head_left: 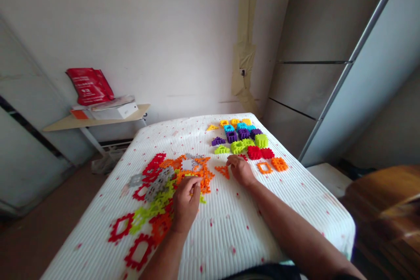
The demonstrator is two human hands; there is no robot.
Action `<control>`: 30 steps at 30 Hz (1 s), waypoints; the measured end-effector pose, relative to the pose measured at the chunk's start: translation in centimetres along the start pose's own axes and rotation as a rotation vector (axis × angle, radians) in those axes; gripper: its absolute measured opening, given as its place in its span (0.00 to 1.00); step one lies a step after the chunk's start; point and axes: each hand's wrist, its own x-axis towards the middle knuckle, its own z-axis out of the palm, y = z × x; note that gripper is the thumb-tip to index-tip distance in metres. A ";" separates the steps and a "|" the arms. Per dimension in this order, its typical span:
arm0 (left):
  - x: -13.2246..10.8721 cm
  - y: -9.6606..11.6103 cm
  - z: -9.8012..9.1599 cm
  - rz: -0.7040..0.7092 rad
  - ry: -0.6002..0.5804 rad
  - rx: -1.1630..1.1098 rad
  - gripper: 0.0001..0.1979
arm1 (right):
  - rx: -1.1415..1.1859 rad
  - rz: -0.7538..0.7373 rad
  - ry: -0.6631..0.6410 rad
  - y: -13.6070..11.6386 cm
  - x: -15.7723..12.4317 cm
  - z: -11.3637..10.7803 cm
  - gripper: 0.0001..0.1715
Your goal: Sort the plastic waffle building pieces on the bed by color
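My left hand [186, 199] rests on the white bedspread [229, 223], fingers curled in a pinch on a lime-green plastic piece [202, 200] at the edge of a loose pile of flat interlocking pieces [164, 179] in red, orange, grey and lime. My right hand [240, 169] lies further right with fingers bent down onto the cloth, beside an orange triangle piece [223, 170]; what it holds, if anything, is hidden. Behind it stand assembled cubes [244, 138] in rows: yellow, blue, purple, lime, red, and orange ones [272, 165].
Red frame pieces [122, 227] lie near the bed's left front edge. A small shelf table [98, 118] with a red bag and white boxes stands against the wall at left. A wardrobe [344, 74] is at right, a wooden surface [383, 201] near right.
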 end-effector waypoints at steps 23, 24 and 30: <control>0.2 -0.2 0.0 0.082 0.030 0.014 0.08 | -0.289 -0.023 -0.229 -1.5 -0.7 0.6 0.11; 0.2 -0.2 0.0 0.083 0.029 0.017 0.08 | -0.286 -0.028 -0.228 -1.6 -0.7 0.5 0.10; 0.1 -0.5 0.0 0.081 0.020 0.026 0.08 | -0.275 -0.041 -0.208 -1.7 -0.7 0.3 0.08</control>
